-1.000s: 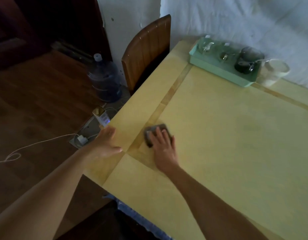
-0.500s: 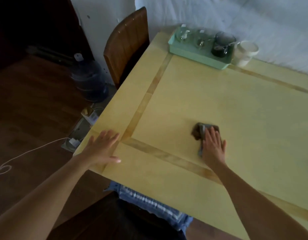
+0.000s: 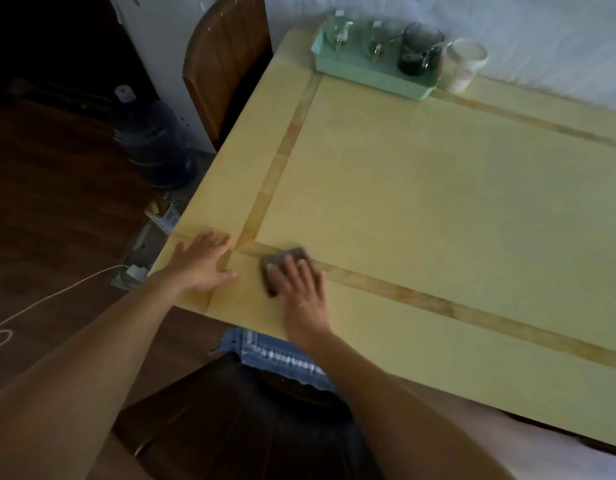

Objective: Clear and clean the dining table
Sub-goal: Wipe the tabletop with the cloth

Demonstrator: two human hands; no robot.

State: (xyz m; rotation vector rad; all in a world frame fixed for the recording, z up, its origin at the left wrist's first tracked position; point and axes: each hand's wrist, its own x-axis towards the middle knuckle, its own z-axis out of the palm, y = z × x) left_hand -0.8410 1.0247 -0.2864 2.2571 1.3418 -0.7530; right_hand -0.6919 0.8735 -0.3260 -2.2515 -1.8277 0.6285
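A pale yellow dining table (image 3: 421,188) with brown inlay strips fills the right of the view. My right hand (image 3: 299,289) lies flat on a dark grey cleaning cloth (image 3: 282,259), pressing it to the table near the front left corner where two strips meet. My left hand (image 3: 201,263) rests flat on that corner with fingers spread, holding nothing. At the far edge stands a mint green tray (image 3: 369,72) with glass cups and a dark glass jar (image 3: 415,48), and a white cup (image 3: 462,64) beside it.
A brown wooden chair (image 3: 223,60) stands at the table's left side. On the dark wood floor are a large water bottle (image 3: 154,140), a small carton (image 3: 163,214), a power strip with a white cable (image 3: 133,271). A chair with blue cloth (image 3: 275,355) is below me.
My right hand slid the cloth from the table's middle back left to the front corner, close to my left hand. My left hand stayed on the corner.
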